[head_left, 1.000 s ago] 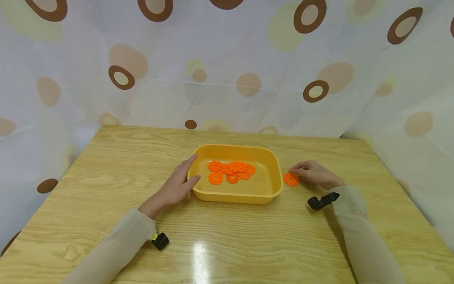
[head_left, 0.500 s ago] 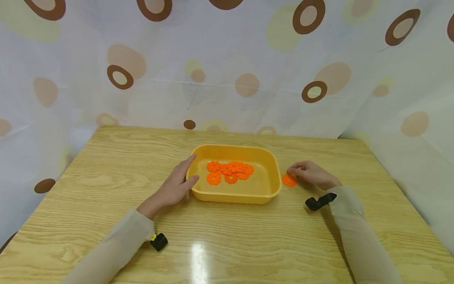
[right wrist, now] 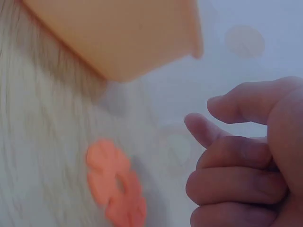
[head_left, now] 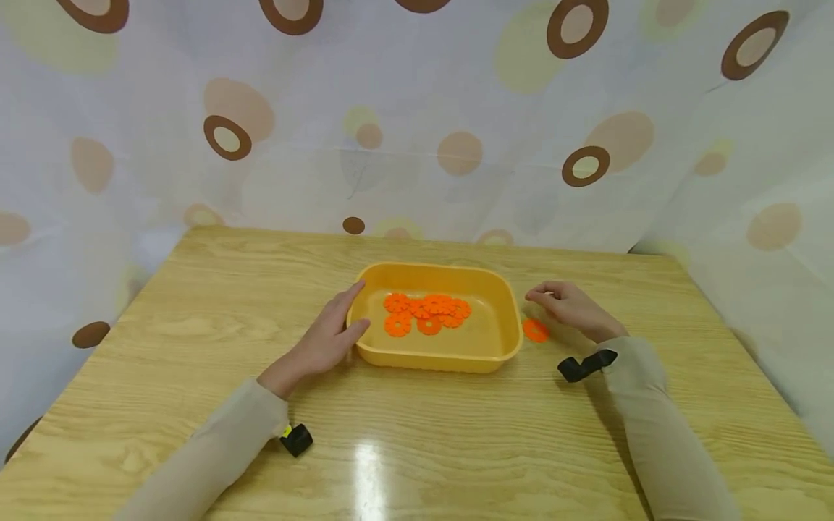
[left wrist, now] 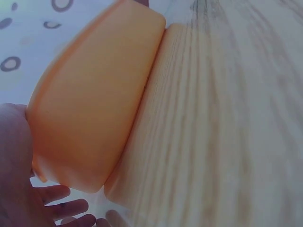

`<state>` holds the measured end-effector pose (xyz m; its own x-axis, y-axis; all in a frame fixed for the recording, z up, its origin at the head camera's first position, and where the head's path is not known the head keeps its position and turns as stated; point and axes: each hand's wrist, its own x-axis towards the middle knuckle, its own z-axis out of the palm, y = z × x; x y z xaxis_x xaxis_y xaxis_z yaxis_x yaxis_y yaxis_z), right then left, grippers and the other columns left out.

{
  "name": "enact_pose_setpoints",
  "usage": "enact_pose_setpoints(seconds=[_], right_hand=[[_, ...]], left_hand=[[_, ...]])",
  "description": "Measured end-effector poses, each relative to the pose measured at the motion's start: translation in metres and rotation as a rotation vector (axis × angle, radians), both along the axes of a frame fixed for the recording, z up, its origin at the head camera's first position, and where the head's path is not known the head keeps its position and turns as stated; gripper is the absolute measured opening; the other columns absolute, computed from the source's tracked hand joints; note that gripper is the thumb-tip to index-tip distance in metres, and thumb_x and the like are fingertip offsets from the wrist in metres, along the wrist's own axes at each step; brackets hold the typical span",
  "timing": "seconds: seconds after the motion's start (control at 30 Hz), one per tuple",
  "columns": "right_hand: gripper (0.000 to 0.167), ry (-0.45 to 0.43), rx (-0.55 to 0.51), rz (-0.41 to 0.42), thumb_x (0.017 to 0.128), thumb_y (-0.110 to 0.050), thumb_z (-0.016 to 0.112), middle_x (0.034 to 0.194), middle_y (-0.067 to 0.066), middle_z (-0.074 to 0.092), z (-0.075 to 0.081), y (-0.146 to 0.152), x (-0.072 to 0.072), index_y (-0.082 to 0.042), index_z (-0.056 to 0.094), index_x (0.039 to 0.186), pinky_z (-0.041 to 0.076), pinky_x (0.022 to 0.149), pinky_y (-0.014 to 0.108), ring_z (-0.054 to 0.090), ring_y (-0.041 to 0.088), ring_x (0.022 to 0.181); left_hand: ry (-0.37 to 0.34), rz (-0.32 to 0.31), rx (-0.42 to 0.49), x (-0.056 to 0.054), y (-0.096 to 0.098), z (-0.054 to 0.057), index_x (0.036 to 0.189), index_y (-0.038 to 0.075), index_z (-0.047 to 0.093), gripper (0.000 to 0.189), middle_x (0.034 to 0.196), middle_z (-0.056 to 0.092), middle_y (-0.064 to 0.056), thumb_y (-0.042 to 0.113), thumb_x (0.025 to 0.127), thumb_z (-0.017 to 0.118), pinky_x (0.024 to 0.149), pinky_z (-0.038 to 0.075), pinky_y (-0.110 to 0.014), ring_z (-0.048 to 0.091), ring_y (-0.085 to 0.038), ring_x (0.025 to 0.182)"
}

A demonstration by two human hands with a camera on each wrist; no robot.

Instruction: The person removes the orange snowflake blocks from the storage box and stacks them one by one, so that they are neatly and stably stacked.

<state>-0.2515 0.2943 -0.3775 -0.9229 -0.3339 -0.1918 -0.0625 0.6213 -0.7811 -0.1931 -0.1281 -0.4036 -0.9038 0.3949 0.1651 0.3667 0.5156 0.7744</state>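
Observation:
A yellow plastic tub (head_left: 430, 358) stands on the wooden table, several orange flower-shaped discs (head_left: 397, 325) lying in its left and middle part, some overlapping. My left hand (head_left: 326, 336) rests on the tub's left end, thumb over the rim and forefinger along it. In the left wrist view the other fingers (left wrist: 66, 208) stretch out past the tub. Outside the tub's right end lies one orange disc (head_left: 536, 331), with notched edges and a centre hole (right wrist: 106, 170). My right hand (head_left: 573, 307) is just above and behind this disc. Its thumb and forefinger stand apart with nothing between them; the other fingers are curled.
Behind the wooden table (head_left: 423, 441) hangs a pale curtain (head_left: 417, 145) patterned with brown and beige circles, which continues along the right side. A black camera sits at each wrist, on the left (head_left: 296, 440) and on the right (head_left: 586, 365).
My right hand has come off the loose orange disc and moved slightly up and back from it. The left hand and the tub have stayed in place.

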Motion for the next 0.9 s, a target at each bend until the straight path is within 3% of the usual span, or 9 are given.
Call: enact_pose_setpoints(seconds=[0.2,0.43,0.53,0.67,0.77,0.9], right_hand=[[0.043,0.06,0.034,0.011,0.101,-0.038,0.048,0.079,0.006,0.051,0.015,-0.015,0.005,-0.001,0.061,0.119,0.043,0.071,0.028,0.043,0.016,0.069],[0.037,0.131,-0.022,0.01,0.101,-0.032,0.049,0.065,0.001,0.043,0.03,-0.034,0.009,-0.002,0.062,0.12,0.037,0.064,0.028,0.037,0.015,0.062],[0.037,0.167,-0.005,0.014,0.101,-0.031,0.05,0.074,0.001,0.056,0.038,-0.045,0.012,-0.002,0.062,0.12,0.04,0.073,0.026,0.047,0.013,0.073],[0.035,0.201,0.045,0.085,0.1,-0.029,0.051,0.075,0.005,0.06,0.051,-0.067,0.018,-0.003,0.063,0.121,0.043,0.074,0.028,0.049,0.015,0.07],[0.031,0.218,0.052,0.158,0.1,-0.026,0.052,0.066,0.005,0.053,0.061,-0.084,0.021,-0.005,0.065,0.119,0.041,0.069,0.029,0.043,0.018,0.062],[0.028,0.221,0.058,0.192,0.1,-0.025,0.053,0.071,0.001,0.057,0.067,-0.099,0.018,-0.008,0.066,0.117,0.043,0.07,0.029,0.05,0.019,0.069]], left_hand=[[-0.001,-0.002,-0.001,-0.001,-0.002,0.003,0.154,0.005,0.017,0.064,0.155,0.026,-0.021,0.023,0.1,0.047,0.115,0.021,-0.055,0.025,-0.038,0.142],[0.008,-0.011,0.016,-0.001,-0.002,0.003,0.154,0.003,0.018,0.065,0.154,0.026,-0.022,0.022,0.1,0.048,0.115,0.022,-0.054,0.026,-0.038,0.142],[-0.001,-0.011,0.014,0.0,-0.002,0.002,0.154,0.004,0.017,0.065,0.154,0.026,-0.022,0.023,0.1,0.048,0.114,0.023,-0.055,0.026,-0.038,0.142],[-0.012,-0.005,0.008,0.001,-0.003,0.001,0.154,0.006,0.017,0.065,0.155,0.025,-0.021,0.023,0.1,0.048,0.114,0.024,-0.055,0.026,-0.038,0.142],[-0.008,-0.006,0.01,0.001,-0.003,0.002,0.154,0.006,0.017,0.065,0.155,0.025,-0.021,0.022,0.1,0.048,0.114,0.023,-0.055,0.026,-0.038,0.142],[-0.009,-0.009,0.012,0.001,-0.001,0.003,0.154,0.005,0.016,0.065,0.155,0.026,-0.021,0.022,0.1,0.048,0.115,0.022,-0.054,0.025,-0.038,0.143]])
